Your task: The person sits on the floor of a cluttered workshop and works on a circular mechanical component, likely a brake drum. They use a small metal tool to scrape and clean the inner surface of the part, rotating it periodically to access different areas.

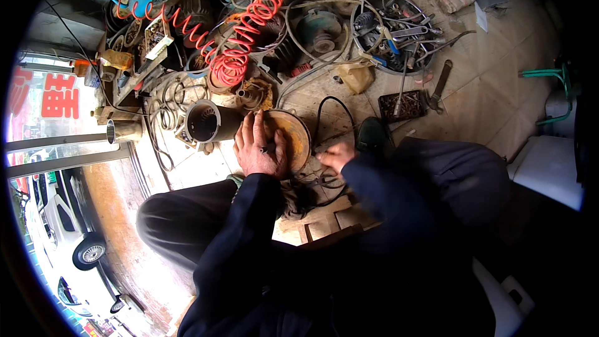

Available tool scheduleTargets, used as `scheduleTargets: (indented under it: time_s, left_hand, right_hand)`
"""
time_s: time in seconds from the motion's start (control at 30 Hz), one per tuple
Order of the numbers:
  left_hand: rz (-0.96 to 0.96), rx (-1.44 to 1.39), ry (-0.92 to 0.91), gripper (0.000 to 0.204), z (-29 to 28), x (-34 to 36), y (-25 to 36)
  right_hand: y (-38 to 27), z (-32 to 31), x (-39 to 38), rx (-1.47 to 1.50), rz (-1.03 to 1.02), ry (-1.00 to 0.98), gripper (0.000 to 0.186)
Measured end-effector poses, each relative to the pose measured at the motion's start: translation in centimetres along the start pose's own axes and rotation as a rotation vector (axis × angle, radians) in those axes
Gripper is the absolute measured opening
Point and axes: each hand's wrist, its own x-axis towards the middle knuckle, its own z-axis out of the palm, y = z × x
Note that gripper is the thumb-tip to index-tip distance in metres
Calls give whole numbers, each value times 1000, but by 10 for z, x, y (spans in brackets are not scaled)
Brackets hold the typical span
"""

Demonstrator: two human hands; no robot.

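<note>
On the cluttered workshop floor, the left hand (259, 150) presses flat, fingers spread, on a rusty round metal disc (293, 140) to steady it, while the right hand (337, 156) (grip unclear) works at its edge.

The left hand (259, 146) is covering the near half of the rusty round disc (298, 137), concealing whatever its fingers (249, 126) are pressing. The right hand (337, 155) is blurring, so its grip is remaining indeterminate; its sleeve is hiding the wrist. The dark tangle of wires (306, 190) is disappearing beneath both forearms. The white car (62, 224) is being cropped by the rim.
</note>
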Motion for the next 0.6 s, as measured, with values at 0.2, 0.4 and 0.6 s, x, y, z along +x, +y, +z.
scheduleTargets:
  time_s: [0.2,0.4,0.6]
  left_hand:
    - [-26,12,-25,63,2,-4,-3]
    - [-24,-3,-11,63,3,-3,11]
    - [12,-98,66,62,-1,-5,2]
  right_hand:
    - [10,151,-5,579,-162,730,48]
    - [77,63,2,398,-447,657,32]
    - [19,41,-15,-80,-668,637,14]
